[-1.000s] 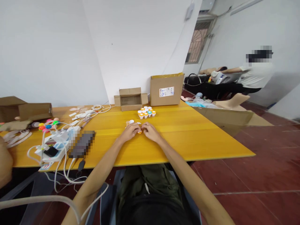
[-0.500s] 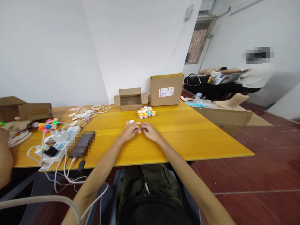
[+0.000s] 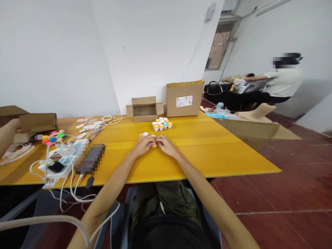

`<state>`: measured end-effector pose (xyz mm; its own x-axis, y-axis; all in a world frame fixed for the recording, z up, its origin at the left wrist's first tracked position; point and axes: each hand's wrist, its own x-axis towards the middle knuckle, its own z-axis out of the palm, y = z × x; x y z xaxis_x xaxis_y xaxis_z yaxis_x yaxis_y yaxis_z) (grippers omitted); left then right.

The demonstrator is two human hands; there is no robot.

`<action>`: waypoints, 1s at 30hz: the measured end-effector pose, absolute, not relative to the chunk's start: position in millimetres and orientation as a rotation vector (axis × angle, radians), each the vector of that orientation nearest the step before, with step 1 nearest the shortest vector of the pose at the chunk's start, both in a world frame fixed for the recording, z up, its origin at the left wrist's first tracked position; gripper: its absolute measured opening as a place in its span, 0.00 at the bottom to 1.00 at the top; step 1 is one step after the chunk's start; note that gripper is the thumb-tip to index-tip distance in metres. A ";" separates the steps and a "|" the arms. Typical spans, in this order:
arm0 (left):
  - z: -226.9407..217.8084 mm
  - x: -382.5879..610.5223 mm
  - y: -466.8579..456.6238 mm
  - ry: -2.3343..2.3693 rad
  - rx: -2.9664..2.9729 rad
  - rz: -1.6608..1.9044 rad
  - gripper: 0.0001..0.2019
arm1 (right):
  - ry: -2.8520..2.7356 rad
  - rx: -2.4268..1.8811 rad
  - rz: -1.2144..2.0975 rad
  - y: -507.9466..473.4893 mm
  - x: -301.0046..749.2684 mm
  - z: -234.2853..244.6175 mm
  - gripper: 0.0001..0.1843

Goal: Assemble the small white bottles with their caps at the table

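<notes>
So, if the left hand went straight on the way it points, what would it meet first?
Most likely the right hand, just across from the left hand. A small orange item shows between them, though depth and contact there are hard to judge.

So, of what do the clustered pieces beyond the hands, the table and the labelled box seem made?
Clustered pieces: probably plastic, from their bright, even top colours; finish too small to judge.
Table: wood or wood-look board, perhaps varnished; streaks and a soft sheen show.
Labelled box: likely cardboard, by its matt brown faces.
</notes>
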<state>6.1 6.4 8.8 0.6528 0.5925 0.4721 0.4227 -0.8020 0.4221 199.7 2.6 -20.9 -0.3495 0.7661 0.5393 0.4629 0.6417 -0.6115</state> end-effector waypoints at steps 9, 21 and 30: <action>12.0 7.3 4.4 0.806 2.592 0.904 0.11 | -1.999 -0.949 0.458 1.7 198.9 -19.7 0.17; 13.3 7.3 3.5 0.822 2.580 0.891 0.11 | -1.982 -0.990 0.474 -0.6 198.1 -17.4 0.14; 12.6 7.5 3.3 0.827 2.590 0.885 0.11 | -2.059 -0.955 0.457 -3.6 199.6 -14.3 0.12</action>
